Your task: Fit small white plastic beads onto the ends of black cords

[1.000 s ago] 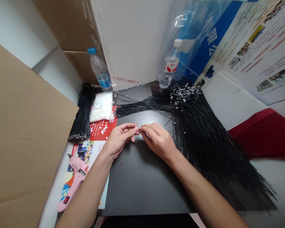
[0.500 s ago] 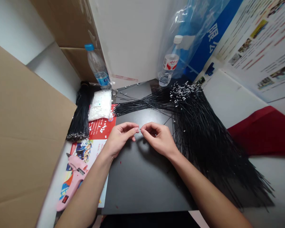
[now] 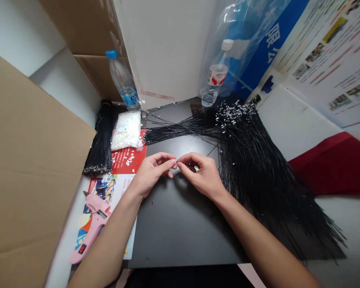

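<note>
My left hand (image 3: 151, 172) and my right hand (image 3: 202, 174) meet fingertip to fingertip over a black mat (image 3: 180, 224). Both pinch a tiny white piece (image 3: 175, 162) between thumb and forefinger; a thin black cord seems to run from it, though I cannot follow it. Right of my right hand spreads a large heap of black cords with white tips (image 3: 258, 168). A tighter bundle of black cords (image 3: 180, 130) lies just beyond my hands.
A bag of small white parts (image 3: 126, 130) and a tied black cord bundle (image 3: 101, 144) lie at the left, on a red leaflet (image 3: 126, 160). A pink glue gun (image 3: 91, 226) lies near left. Two water bottles (image 3: 123, 82) (image 3: 214, 78) stand at the back. Cardboard (image 3: 27, 180) walls the left; red cloth (image 3: 333, 164) lies right.
My right hand's fingers have curled and shifted slightly at the pinch. The view has drifted a little; both hands stay in the same place.
</note>
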`<state>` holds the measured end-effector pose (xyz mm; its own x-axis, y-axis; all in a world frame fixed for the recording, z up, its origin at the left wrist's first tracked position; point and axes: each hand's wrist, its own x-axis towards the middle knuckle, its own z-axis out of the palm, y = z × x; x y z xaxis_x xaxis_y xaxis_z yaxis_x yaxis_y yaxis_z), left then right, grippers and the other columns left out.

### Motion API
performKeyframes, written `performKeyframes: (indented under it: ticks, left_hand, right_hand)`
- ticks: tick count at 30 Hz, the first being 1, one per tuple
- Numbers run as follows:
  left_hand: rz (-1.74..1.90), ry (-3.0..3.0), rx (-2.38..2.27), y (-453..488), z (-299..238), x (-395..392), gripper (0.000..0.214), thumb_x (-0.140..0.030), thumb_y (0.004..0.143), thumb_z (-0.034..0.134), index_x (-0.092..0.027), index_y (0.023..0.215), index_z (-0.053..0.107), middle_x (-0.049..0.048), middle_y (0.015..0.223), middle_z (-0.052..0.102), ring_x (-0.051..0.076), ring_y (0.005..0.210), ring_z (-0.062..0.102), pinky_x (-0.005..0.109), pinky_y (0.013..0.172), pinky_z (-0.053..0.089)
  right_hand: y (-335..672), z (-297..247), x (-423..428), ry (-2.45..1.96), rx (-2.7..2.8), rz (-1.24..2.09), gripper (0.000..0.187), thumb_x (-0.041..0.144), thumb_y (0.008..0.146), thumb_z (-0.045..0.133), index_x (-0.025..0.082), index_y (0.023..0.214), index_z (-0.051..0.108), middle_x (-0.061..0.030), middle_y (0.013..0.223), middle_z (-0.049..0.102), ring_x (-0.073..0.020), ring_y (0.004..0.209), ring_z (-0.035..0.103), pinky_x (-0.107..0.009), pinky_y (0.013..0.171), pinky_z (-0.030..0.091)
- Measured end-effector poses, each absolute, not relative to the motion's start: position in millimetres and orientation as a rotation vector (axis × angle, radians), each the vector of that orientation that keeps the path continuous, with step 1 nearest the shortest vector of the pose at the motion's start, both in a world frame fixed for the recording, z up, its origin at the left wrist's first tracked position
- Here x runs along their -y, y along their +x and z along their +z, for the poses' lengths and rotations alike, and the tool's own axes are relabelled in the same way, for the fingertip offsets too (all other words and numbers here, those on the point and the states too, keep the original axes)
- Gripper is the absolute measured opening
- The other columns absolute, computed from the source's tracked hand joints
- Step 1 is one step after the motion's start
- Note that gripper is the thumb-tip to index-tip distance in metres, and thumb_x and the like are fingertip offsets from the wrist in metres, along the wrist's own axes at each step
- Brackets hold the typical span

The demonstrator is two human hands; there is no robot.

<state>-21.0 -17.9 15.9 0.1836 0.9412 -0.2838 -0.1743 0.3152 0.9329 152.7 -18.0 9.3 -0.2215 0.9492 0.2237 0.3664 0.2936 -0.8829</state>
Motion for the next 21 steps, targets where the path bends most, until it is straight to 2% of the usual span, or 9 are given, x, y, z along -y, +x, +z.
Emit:
performKeyframes:
  ticks: [6,13,16,19,21]
  left_hand:
    - [0.974,0.877,-1.068,-21.1,12.2,17.9,0.028,-0.032,0.071,0.082,-0.015,0.088,0.069,0.0016,0.077,0.071,0.010,0.059,0.062,0.024,0.063,0.048]
    - [0.987,0.890,-1.100,-18.0,15.6,17.3,0.028,-0.031,0.069,0.082,-0.014,0.086,0.068,0.0015,0.075,0.070,0.010,0.058,0.061,0.024,0.061,0.050]
    - [1.013,0.879,-1.111,-16.9,16.0,17.7,0.026,-0.031,0.069,0.082,-0.014,0.084,0.069,0.0038,0.080,0.070,0.013,0.069,0.065,0.025,0.062,0.052]
    - [1.023,0.849,-1.099,-15.8,15.0,18.0,0.025,-0.030,0.068,0.082,-0.014,0.083,0.069,0.0050,0.081,0.069,0.018,0.081,0.068,0.025,0.062,0.053]
    - [1.025,0.847,-1.109,-15.7,13.6,18.1,0.025,-0.030,0.067,0.082,-0.013,0.082,0.070,0.0044,0.080,0.070,0.017,0.079,0.068,0.025,0.063,0.054]
  right_hand:
    - [153.0,12.1,20.3,-1.150,1.881,0.646,0.011,0.015,0.087,0.062,0.019,0.084,0.071,-0.0016,0.080,0.073,-0.0116,0.066,0.061,-0.024,0.063,0.048]
    - [156.0,6.4,19.9,-1.131,1.959,0.499,0.011,0.018,0.091,0.059,0.020,0.087,0.070,-0.0027,0.081,0.073,-0.0139,0.071,0.064,-0.026,0.068,0.048]
    - [158.0,1.6,18.6,-1.119,2.048,0.350,0.015,0.021,0.095,0.055,0.020,0.090,0.069,-0.0047,0.085,0.074,-0.0157,0.077,0.065,-0.028,0.072,0.048]
    - [158.7,0.8,18.0,-1.155,2.158,0.171,0.021,0.022,0.097,0.051,0.020,0.088,0.070,-0.0050,0.086,0.076,-0.0165,0.078,0.065,-0.028,0.070,0.044]
    - [158.1,2.6,18.1,-1.167,2.218,0.066,0.024,0.022,0.098,0.049,0.020,0.085,0.070,-0.0044,0.085,0.076,-0.0161,0.075,0.064,-0.028,0.067,0.042]
